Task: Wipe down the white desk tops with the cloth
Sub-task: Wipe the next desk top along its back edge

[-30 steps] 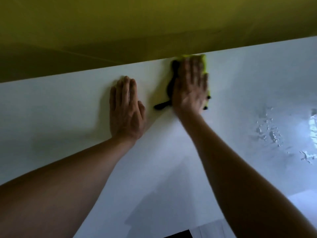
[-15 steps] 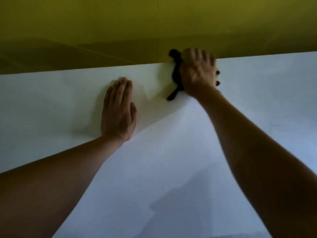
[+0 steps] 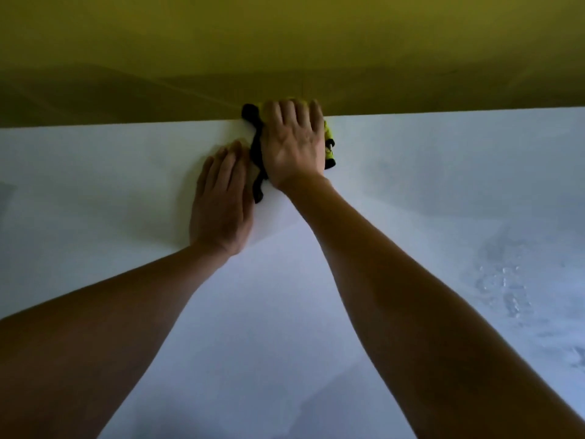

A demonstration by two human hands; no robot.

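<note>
While the right hand (image 3: 294, 144) presses the cloth (image 3: 329, 144) flat-fingered at the desk (image 3: 443, 185) far edge, upper centre, the left hand (image 3: 221, 204) rests flat beside it. Pushed further, the cloth might slip over that edge.

Most of the yellow cloth with black trim (image 3: 329, 139) lies hidden under the right hand (image 3: 292, 144) at the far edge of the white desk top (image 3: 443, 185). The hand's fingertips are blurred. Both forearms are cut off by the picture's lower edge and sides.
</note>
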